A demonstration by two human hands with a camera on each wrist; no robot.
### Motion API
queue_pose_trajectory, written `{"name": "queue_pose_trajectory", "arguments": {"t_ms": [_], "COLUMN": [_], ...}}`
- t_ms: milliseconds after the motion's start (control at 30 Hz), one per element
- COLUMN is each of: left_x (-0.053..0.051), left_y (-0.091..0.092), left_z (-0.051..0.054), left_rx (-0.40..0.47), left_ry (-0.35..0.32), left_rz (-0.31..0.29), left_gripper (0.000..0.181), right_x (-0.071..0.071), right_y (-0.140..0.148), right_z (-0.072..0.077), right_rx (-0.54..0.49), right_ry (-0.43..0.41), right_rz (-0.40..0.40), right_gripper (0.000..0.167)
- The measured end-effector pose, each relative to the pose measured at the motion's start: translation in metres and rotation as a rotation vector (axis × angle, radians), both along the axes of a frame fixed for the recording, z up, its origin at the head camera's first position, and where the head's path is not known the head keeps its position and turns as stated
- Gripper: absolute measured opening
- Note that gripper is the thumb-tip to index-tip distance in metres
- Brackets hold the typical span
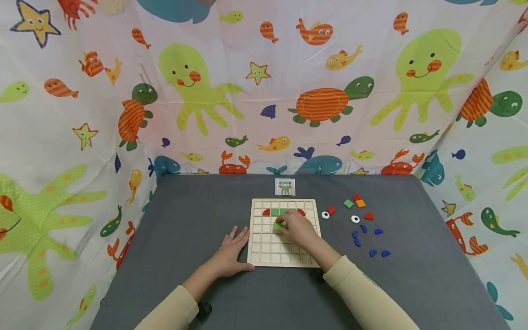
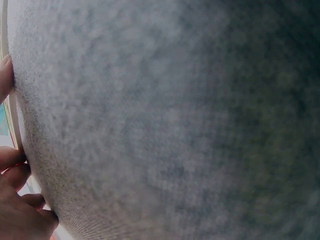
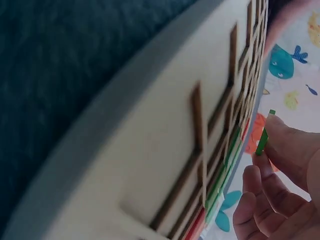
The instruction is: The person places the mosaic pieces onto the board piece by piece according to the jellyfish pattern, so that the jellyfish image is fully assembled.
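Observation:
A wooden grid board (image 1: 260,259) lies on the grey table. In its second row from the top, green square tiles (image 1: 275,211) sit between a red rounded piece (image 1: 266,212) at the left and another red piece (image 1: 302,212) at the right. Over the board, my right hand (image 1: 300,229) pinches a green tile (image 3: 262,140) between thumb and fingertips; the right wrist view shows that tile edge-on, held off the board. My left hand (image 1: 228,254) rests by the board's left edge, fingers extended, thumb at the lower left corner. Only its fingertips and the board's edge show in the left wrist view.
Behind the board lies a small pattern card (image 1: 285,187). Loose to the right are red pieces (image 1: 369,216), a green tile (image 1: 348,203), an orange tile (image 1: 360,203), white rings (image 1: 355,219) and several blue half-rounds (image 1: 378,232). A printed curtain (image 1: 247,137) hangs behind the table.

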State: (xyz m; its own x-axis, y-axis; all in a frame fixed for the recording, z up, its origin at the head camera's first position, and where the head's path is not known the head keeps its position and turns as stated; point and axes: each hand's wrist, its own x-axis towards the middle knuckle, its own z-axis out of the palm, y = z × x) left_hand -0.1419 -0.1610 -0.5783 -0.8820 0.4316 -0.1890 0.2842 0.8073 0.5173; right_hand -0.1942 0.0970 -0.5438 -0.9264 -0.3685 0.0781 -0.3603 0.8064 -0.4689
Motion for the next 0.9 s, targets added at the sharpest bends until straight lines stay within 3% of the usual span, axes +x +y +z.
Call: {"name": "queue_pose_trajectory", "arguments": {"t_ms": [333, 667, 900], "left_x": [-0.001, 0.0, 0.001], "left_y": [0.0, -0.001, 0.0], "left_z": [0.0, 0.001, 0.0], "left_rx": [0.001, 0.01, 0.004], "left_ry": [0.007, 0.019, 0.014], "left_rz": [-0.004, -0.011, -0.008], "left_gripper": [0.111, 0.109, 0.11], "right_x": [-0.003, -0.008, -0.006], "right_y": [-0.006, -0.011, -0.005], "right_z": [-0.01, -0.013, -0.007], "right_rx": [0.075, 0.076, 0.033], "right_ry": [0.047, 0.033, 0.043], "right_rz": [0.025, 0.042, 0.061], "right_gripper": [0.023, 0.023, 0.028]}}
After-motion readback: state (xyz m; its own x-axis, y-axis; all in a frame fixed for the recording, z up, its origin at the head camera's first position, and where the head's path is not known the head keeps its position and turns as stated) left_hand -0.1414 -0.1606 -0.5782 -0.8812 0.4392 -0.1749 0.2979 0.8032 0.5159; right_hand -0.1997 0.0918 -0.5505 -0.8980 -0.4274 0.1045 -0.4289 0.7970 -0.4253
